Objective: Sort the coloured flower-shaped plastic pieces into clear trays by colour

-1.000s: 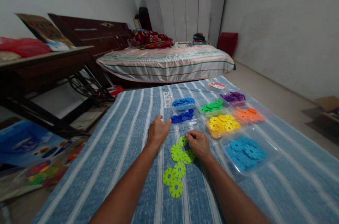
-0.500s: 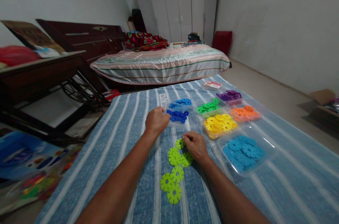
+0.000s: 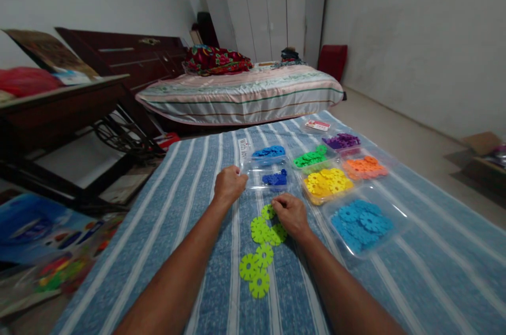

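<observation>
yellow discs [image 3: 328,183] sit near right fingers [image 3: 280,204] pinching a lime disc [image 3: 265,213]; left fingers [image 3: 241,179] grip a clear tray [image 3: 255,181].

Tabletop [image 3: 190,176] across lower frame. On it: discs [image 3: 259,283] at lower centre; right hand [image 3: 291,214] at their upper right; left hand [image 3: 230,184] farther left, at left edge of near box [image 3: 255,181]. Other boxes [image 3: 382,198] behind and right of near box, pieces inside. Beyond tabletop: bed [image 3: 237,93], quilt [image 3: 218,59] on top. Behind bed, upper centre: wardrobe [image 3: 259,18]. Left frame: treadle stand [image 3: 67,105].
</observation>
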{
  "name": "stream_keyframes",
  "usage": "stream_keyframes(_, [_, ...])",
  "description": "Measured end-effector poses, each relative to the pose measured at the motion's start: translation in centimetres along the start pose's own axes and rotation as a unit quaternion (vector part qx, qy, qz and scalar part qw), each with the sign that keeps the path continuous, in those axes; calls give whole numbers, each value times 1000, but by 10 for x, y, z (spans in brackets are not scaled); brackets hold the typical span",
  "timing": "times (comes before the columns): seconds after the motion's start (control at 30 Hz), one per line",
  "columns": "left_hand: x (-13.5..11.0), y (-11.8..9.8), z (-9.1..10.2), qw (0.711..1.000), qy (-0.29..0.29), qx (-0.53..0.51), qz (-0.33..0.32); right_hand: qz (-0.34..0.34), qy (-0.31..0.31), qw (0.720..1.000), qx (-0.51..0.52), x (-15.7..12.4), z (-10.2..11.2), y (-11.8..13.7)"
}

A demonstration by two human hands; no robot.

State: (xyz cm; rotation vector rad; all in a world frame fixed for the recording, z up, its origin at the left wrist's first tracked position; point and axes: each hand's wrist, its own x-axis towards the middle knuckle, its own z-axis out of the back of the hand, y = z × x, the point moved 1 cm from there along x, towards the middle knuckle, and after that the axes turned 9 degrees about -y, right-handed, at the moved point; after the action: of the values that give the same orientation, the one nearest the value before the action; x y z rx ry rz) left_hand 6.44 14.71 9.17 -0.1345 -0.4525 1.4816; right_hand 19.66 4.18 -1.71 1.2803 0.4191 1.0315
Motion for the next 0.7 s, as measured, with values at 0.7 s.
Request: stream_keyframes(0.7, [-5, 20, -12, 998, -8, -54, 7, 11, 14, 1000, -14, -1, 2, -4])
